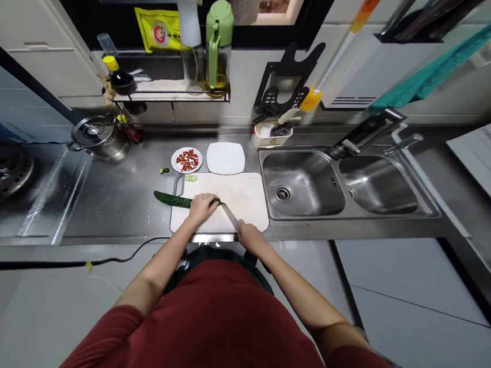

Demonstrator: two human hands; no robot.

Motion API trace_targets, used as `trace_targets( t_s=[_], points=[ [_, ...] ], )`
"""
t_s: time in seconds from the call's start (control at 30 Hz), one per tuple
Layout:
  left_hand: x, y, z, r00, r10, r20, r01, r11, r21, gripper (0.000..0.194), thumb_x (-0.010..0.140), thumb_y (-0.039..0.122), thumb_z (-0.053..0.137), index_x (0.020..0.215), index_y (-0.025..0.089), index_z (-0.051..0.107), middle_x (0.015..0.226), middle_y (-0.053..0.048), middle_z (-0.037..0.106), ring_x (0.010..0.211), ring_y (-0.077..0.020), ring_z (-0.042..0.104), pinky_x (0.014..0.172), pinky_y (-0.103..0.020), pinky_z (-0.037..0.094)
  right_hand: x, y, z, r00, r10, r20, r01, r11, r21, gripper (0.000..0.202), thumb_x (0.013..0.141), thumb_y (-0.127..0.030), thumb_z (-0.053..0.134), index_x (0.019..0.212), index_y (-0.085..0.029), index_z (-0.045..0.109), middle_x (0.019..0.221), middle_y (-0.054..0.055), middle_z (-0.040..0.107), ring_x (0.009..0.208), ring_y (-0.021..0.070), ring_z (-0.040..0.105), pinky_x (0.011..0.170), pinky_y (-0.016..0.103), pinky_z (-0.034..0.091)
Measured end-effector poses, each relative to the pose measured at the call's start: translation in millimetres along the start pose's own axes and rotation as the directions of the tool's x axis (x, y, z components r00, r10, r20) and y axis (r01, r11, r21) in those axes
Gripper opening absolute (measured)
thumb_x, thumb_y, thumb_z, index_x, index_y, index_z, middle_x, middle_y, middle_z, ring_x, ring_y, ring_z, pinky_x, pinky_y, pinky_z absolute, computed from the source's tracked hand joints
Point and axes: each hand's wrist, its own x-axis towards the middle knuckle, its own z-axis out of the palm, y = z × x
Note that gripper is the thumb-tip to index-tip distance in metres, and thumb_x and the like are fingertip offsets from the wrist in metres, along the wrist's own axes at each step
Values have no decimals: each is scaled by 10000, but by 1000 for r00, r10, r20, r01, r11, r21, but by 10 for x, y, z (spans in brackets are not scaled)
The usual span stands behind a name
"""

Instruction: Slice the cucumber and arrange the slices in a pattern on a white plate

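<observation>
A long green cucumber (172, 199) lies across the left part of a white cutting board (249, 198), its left end sticking out past the board's edge. My left hand (203, 207) is closed over the cucumber near its right end. The handle of a knife (230, 215) is in my right hand (251, 235), at the board's front edge. The blade points up and left, its tip beside the cucumber's right end. A few pale green slices (191, 178) rest at the board's upper left corner.
Behind the board stand a plate of red pieces (187, 160) and a white square plate (225, 157). Cucumber end bits (165, 170) lie left of them. A steel pot (100, 138) is at the back left, a double sink (301, 181) at the right. A shelf (167, 93) hangs above.
</observation>
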Motion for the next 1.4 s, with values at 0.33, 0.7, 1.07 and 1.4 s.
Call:
trace_targets(
  t_s=[0.33, 0.7, 1.07, 1.4],
  points=[
    [-37, -215, -202, 923, -269, -275, 201, 947, -253, 296, 932, 330, 461, 1092, 191, 668, 1097, -78, 689, 1016, -210, 614, 931, -325, 440, 39, 206, -179, 992, -6, -125, -3, 997, -73, 233, 953, -194, 377, 1142, -179, 512, 977, 99, 652, 867, 212, 634, 695, 277, 382],
    [158, -175, -285, 902, -424, -81, 233, 636, -736, 233, 805, 347, 610, 919, 154, 672, 886, -61, 695, 792, -151, 618, 778, -276, 492, 116, 333, -242, 827, -126, -548, -22, 966, -257, 342, 952, -226, 437, 1259, -282, 578, 1036, 76, 574, 801, 175, 503, 684, 296, 285],
    [216, 171, -459, 982, -175, 67, 171, 690, -703, 430, 751, 427, 702, 1093, 169, 676, 1035, -80, 703, 931, -187, 636, 836, -301, 495, 164, 347, -287, 641, -229, -733, 46, 964, -261, 359, 892, -155, 486, 1204, -263, 628, 1071, 85, 575, 764, 174, 406, 687, 298, 257],
    [248, 229, -485, 994, -97, 55, 111, 843, -526, 306, 790, 427, 658, 1008, 225, 728, 1060, -55, 698, 941, -193, 631, 789, -290, 490, 190, 336, -294, 697, -234, -677, 56, 960, -275, 375, 906, -173, 463, 1237, -272, 609, 1129, 89, 562, 799, 183, 409, 722, 300, 263]
  ],
)
